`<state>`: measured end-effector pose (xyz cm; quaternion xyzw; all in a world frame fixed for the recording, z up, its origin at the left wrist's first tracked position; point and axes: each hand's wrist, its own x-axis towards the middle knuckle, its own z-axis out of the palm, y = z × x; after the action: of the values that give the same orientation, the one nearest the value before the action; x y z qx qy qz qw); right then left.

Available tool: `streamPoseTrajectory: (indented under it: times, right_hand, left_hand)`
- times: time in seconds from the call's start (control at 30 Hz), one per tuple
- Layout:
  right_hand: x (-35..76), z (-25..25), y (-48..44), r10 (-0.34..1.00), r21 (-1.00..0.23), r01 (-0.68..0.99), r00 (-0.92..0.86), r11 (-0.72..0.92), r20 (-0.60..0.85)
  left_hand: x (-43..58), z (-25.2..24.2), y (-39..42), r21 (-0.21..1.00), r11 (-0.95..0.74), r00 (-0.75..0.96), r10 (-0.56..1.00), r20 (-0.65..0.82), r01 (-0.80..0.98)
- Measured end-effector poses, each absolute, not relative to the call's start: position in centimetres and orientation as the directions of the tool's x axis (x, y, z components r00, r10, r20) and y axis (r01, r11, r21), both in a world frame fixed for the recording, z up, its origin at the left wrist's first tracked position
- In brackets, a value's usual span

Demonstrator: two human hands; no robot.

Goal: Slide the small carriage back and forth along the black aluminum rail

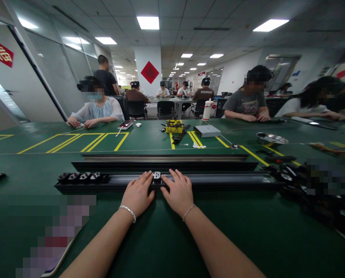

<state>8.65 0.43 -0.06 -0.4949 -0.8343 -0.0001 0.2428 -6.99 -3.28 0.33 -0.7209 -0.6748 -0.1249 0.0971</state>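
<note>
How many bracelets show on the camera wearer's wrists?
2: one shiny silver-coloured bracelet at the wrist of the left hand, one thinner silver-coloured bracelet at that of the right hand. No others seem hidden.

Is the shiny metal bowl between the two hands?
No, the metal bowl is off to the right, while a small white-topped part sits between the left hand and right hand.

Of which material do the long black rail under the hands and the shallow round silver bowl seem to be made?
The long black rail looks like coated metal, perhaps aluminium, with a satin finish: a soft sheen runs along it, though plastic is possible. The shallow round silver bowl looks like polished metal, probably stainless steel: bright reflections show on it.
</note>
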Motion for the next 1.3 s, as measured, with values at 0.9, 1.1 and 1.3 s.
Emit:
streamPoseTrajectory:
  times: [0.9,1.1,1.3]
  right_hand:
    - [8.83,0.20,0.42,0.836,-0.224,0.835,-0.404,0.503,0.371]
    - [8.84,-0.06,0.57,0.826,-0.229,0.826,-0.406,0.515,0.392]
    - [8.75,0.01,0.50,0.829,-0.232,0.828,-0.401,0.510,0.390]
  left_hand:
    - [-6.79,0.54,-3.23,0.080,-0.041,0.018,0.962,0.273,0.996]
    - [-6.77,0.52,-3.29,0.072,-0.054,0.031,0.959,0.282,0.996]
    - [-6.78,0.59,-3.33,0.072,-0.052,0.029,0.958,0.286,0.996]
